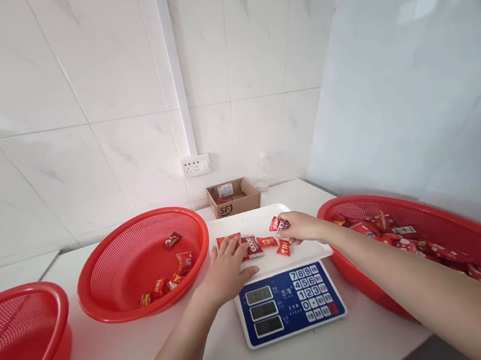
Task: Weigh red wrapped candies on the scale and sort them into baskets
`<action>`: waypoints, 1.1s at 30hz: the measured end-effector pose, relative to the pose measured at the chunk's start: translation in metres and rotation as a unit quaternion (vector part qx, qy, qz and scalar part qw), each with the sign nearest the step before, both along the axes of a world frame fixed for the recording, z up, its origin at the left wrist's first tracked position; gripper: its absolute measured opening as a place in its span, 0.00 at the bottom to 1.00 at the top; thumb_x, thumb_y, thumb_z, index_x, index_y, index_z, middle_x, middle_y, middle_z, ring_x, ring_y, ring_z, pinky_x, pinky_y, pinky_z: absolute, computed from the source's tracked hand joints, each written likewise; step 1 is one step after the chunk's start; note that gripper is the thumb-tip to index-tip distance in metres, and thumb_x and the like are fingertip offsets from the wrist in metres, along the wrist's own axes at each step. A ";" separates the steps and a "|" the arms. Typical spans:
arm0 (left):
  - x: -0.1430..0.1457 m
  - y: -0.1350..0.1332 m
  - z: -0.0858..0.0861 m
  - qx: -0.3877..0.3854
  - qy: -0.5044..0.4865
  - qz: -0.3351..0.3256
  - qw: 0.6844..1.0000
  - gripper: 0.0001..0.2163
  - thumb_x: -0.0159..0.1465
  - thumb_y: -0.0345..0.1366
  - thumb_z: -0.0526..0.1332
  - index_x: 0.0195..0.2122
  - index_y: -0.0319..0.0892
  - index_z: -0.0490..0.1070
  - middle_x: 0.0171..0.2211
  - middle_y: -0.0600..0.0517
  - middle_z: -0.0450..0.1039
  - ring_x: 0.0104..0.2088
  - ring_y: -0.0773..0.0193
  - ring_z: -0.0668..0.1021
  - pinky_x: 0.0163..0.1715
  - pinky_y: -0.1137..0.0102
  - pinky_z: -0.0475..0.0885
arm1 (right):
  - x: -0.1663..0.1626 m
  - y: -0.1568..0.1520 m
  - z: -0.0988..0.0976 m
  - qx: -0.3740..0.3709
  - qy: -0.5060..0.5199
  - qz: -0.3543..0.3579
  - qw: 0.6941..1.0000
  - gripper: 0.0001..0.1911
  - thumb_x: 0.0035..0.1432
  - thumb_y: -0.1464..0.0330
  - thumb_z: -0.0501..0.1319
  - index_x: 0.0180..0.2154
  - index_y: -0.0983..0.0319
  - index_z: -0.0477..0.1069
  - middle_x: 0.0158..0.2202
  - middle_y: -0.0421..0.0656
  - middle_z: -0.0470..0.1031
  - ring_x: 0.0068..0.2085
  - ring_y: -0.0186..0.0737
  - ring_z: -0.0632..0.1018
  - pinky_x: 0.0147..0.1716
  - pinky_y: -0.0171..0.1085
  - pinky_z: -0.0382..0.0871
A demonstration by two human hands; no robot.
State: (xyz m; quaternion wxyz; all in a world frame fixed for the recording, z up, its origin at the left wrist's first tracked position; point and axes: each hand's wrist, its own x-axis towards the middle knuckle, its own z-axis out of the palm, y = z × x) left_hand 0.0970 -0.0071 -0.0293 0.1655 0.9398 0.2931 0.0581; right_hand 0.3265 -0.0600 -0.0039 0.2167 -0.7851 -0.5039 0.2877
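Note:
A white digital scale with a blue keypad panel [292,302] stands on the table. On its white tray [269,213] lie several red-wrapped snack packets, among them a dark red packet with a checked edge [253,246] and a small red candy [283,248]. My left hand [229,267] rests fingers apart on the packets at the tray's left side, partly hiding them. Above the tray's right side, my right hand [298,227] pinches a red-and-white wrapped candy [275,223] between thumb and fingers.
To the right, a red basket [342,202] holds many wrapped candies. A red mesh basket [109,253] on the left has several packets in it. Another red basket [14,294] is at far left. Behind the tray are a cardboard box [238,206] and a clear bottle [262,173].

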 end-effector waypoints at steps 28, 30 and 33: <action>0.011 0.000 -0.002 -0.006 0.019 -0.035 0.999 0.26 0.65 0.51 0.47 0.62 0.48 0.54 0.66 0.45 0.46 0.65 0.47 0.44 0.60 0.46 0.40 | 0.007 0.001 -0.033 0.140 -0.206 0.080 0.965 0.17 0.55 0.67 0.57 0.47 0.59 0.73 0.50 0.47 0.71 0.50 0.43 0.71 0.50 0.40 0.62; 0.012 0.001 -0.002 -0.002 0.019 -0.035 0.999 0.26 0.65 0.51 0.47 0.62 0.48 0.54 0.66 0.45 0.46 0.65 0.47 0.45 0.60 0.46 0.40 | 0.002 0.000 -0.035 0.169 -0.217 0.133 0.952 0.17 0.54 0.64 0.59 0.46 0.60 0.73 0.51 0.49 0.70 0.53 0.46 0.68 0.53 0.43 0.60; 0.012 0.000 -0.003 0.002 0.018 -0.035 0.999 0.26 0.65 0.51 0.48 0.62 0.48 0.54 0.65 0.45 0.46 0.65 0.48 0.45 0.60 0.46 0.40 | -0.007 -0.001 -0.037 0.162 -0.231 0.175 0.943 0.17 0.52 0.63 0.61 0.44 0.59 0.75 0.51 0.48 0.69 0.53 0.49 0.67 0.53 0.45 0.60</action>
